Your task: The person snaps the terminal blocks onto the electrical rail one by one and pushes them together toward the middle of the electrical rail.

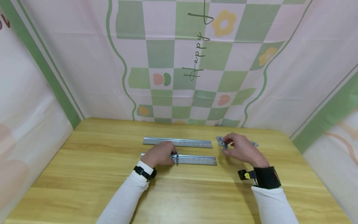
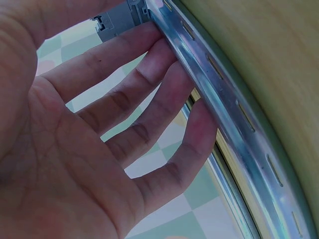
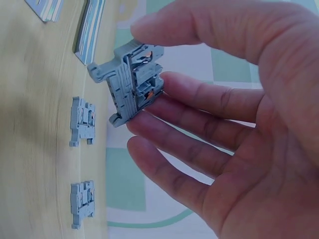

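My left hand (image 1: 160,154) is over the near slotted metal DIN rail (image 1: 197,160), its fingertips touching the rail's edge in the left wrist view. Thumb and index finger hold a grey terminal block (image 2: 122,21) that stands crosswise on this rail; the thumb's tip is out of that view. To the right of the rails, my right hand (image 1: 241,149) pinches another grey terminal block (image 3: 134,82) between thumb and fingers, raised above the table. Two more terminal blocks, one (image 3: 82,122) and another (image 3: 82,203), lie on the table beside that hand.
A second DIN rail (image 1: 193,143) lies behind the near one, roughly parallel to it. The wooden table (image 1: 184,199) ends at a checked curtain (image 1: 187,105) at the back, with more cloth hanging at both sides.
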Demonstrator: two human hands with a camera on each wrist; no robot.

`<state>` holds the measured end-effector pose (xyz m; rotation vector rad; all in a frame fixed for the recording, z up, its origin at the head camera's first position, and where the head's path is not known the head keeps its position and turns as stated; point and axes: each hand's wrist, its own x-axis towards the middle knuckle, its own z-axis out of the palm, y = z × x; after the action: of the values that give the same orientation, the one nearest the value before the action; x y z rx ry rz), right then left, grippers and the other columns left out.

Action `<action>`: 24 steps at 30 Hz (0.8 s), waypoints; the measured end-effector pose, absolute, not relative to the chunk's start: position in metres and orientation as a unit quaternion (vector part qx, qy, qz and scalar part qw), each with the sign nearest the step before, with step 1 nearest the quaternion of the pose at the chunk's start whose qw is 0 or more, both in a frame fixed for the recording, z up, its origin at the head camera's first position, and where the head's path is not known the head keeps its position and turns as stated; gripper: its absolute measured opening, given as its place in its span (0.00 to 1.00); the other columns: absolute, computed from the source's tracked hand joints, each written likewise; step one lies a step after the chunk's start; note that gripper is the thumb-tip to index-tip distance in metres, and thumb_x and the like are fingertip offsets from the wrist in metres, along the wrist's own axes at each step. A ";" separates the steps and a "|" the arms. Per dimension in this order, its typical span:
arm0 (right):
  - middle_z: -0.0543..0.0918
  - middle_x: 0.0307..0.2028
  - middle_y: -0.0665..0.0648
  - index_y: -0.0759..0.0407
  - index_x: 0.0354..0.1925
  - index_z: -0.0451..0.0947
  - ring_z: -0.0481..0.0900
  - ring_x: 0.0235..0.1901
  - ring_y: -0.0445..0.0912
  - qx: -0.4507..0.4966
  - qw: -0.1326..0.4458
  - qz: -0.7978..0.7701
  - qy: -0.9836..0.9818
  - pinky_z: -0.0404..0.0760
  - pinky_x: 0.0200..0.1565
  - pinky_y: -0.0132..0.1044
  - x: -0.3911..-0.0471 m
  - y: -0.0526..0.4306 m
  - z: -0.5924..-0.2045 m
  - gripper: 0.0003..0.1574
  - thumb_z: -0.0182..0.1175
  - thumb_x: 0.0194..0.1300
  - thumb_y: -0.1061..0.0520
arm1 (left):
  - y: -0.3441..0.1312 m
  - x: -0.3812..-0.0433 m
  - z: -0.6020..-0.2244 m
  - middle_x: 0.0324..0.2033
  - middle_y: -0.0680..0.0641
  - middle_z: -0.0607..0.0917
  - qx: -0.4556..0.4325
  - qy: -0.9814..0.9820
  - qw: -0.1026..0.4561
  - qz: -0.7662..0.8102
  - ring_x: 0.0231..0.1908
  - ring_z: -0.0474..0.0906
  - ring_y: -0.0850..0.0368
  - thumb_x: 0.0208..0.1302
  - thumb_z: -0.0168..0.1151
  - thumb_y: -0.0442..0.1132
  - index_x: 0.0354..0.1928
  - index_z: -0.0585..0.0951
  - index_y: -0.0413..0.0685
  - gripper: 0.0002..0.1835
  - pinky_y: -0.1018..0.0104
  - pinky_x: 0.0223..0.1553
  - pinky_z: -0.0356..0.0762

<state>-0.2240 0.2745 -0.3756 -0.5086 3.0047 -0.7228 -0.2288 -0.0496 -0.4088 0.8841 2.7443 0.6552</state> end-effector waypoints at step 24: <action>0.77 0.47 0.58 0.60 0.53 0.71 0.76 0.47 0.54 -0.191 0.006 -0.255 0.948 0.74 0.46 0.48 -0.224 0.265 -0.380 0.28 0.64 0.54 0.54 | -0.050 -0.230 -0.410 0.20 0.57 0.74 0.298 0.925 0.094 0.215 0.22 0.66 0.60 0.43 0.70 0.40 0.20 0.79 0.56 0.07 0.67 0.22 0.66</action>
<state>-0.2244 0.2649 -0.3801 -0.5968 2.9672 -0.7984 -0.2302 -0.0497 -0.4099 0.8839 2.7457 0.6366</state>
